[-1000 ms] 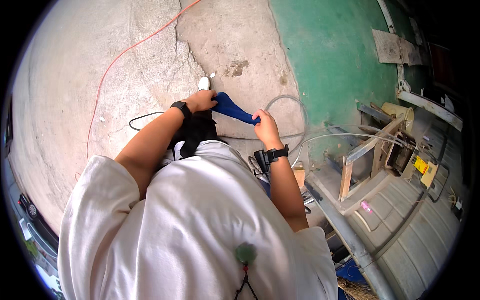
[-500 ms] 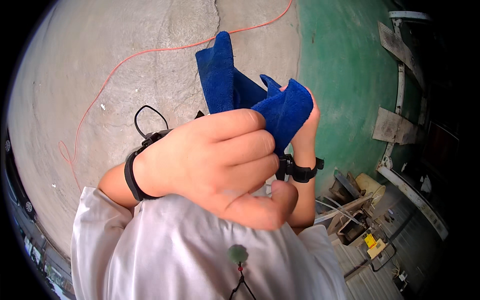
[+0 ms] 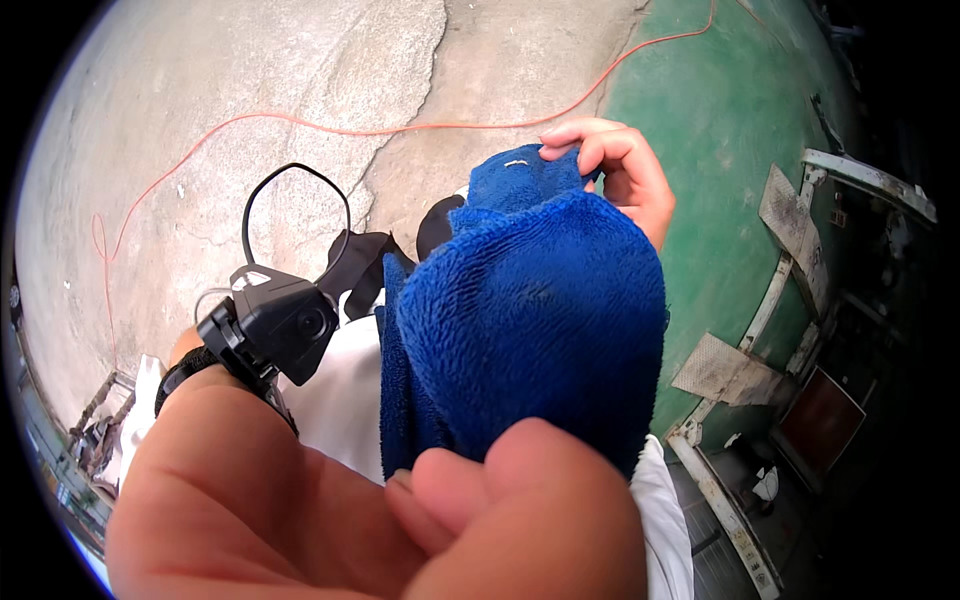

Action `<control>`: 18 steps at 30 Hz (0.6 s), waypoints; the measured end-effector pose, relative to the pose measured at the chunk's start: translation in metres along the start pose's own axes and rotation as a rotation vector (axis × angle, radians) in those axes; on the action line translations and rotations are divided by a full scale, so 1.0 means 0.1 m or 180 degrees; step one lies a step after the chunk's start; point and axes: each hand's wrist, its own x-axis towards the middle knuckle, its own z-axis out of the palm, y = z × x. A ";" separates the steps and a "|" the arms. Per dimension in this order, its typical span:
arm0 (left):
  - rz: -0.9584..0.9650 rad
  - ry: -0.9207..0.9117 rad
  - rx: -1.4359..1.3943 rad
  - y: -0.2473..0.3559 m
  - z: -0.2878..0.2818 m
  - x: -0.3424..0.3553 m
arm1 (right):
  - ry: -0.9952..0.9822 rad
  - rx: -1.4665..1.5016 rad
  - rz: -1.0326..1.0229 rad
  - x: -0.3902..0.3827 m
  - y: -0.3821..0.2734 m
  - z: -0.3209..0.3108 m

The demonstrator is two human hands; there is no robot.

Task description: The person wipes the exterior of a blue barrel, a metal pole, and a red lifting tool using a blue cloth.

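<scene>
The fingers (image 3: 610, 147) of the right hand (image 3: 632, 185) close on the far upper edge of a blue plush towel (image 3: 545, 300), a pinch at its right corner. The left hand (image 3: 490, 525) has its fingers curled at the near lower edge; the hand itself hides the contact, so I cannot tell whether they grip the cloth. The towel lies just beyond the left fingers, folded over, its long axis running away from the chest toward the right hand. The left hand is nearer the camera, raised and angled in from the left; the right reaches farther out, its forearm mostly hidden behind the cloth. A black wrist camera (image 3: 290, 322) sits on the left wrist, near a black cable loop (image 3: 293, 166). Beyond lie concrete floor (image 3: 210, 80), an orange hose (image 3: 400, 129) and green floor (image 3: 725, 110).
</scene>
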 end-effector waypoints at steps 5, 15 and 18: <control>-0.0128 -0.0496 0.0540 -0.67 0.36 0.61 | 0.0096 -0.1056 -0.0101 0.82 0.28 -0.71; -0.2160 -0.0771 0.0785 -2.84 1.59 0.68 | 0.0112 -0.2445 -0.0133 2.28 1.36 -1.80; -0.2589 -0.0702 0.0555 -3.58 1.91 0.89 | 0.0065 -0.2616 -0.0031 2.97 1.52 -2.05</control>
